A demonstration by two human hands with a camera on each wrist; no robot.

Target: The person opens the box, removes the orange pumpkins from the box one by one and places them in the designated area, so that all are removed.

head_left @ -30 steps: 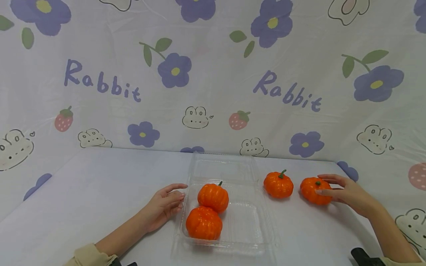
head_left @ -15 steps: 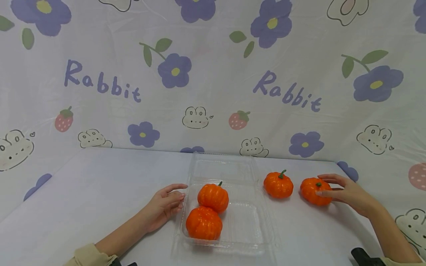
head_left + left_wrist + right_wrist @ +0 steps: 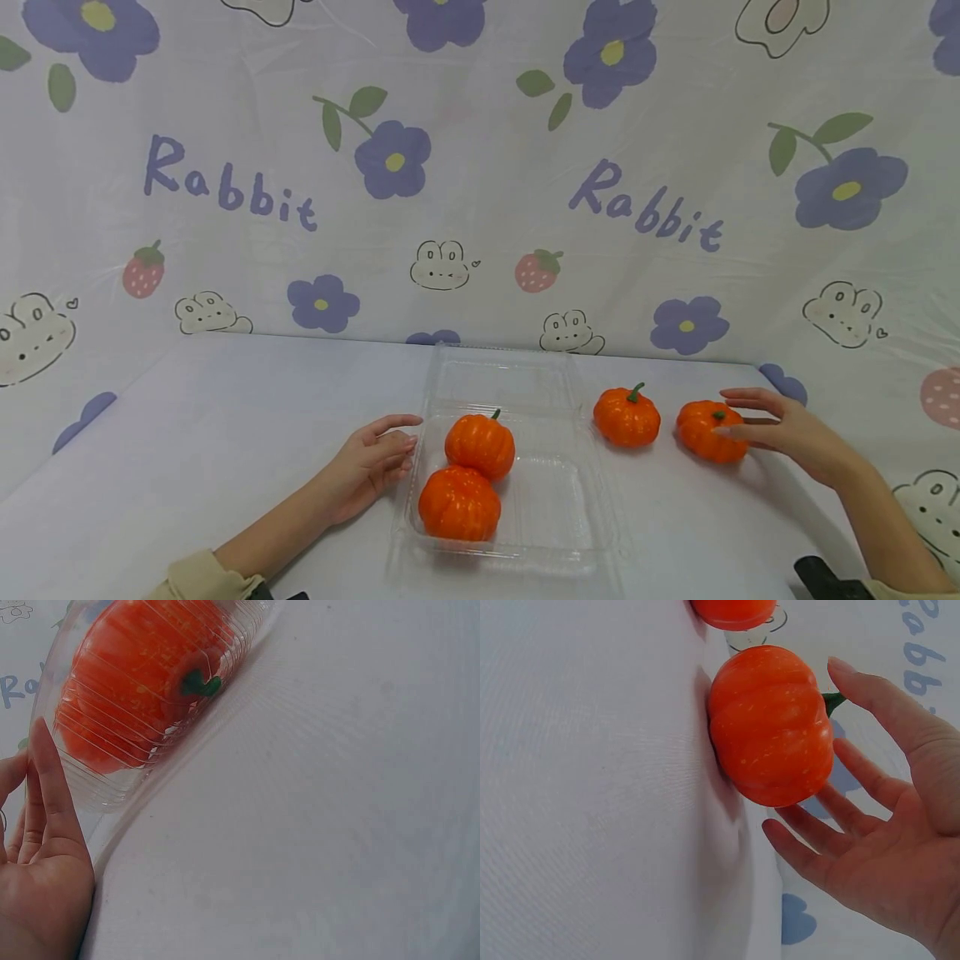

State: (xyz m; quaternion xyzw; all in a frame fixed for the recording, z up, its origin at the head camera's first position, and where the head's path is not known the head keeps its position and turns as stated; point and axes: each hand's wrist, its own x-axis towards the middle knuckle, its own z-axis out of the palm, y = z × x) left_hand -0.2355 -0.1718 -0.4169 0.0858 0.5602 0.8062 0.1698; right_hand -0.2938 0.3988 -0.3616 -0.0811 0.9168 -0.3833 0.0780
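toward the far right of the white table (image 3: 262,408), your right hand (image 3: 797,442) is spread at the right side of an orange pumpkin (image 3: 705,433), the rightmost of four, which rests on the tabletop. the fingers are released, stretched and well parted; in the right wrist view your thumb stands near the green stem (image 3: 833,702), and whether a fingertip touches the rind you cannot tell. just left of it, apart, sits a second pumpkin (image 3: 627,418) with its stem up.

at the middle lies a clear container (image 3: 551,504), with two more in its left half: a far pumpkin (image 3: 480,447), stem up, and a near pumpkin (image 3: 459,505) close against it. your left hand (image 3: 369,468) is at the container's left wall, fingers released and fairly straight, tips at the plastic. a beige sleeve (image 3: 210,577) shows at the near left. beyond the table hangs a pale cloth (image 3: 480,208) printed with purple flowers, rabbits and strawberries.
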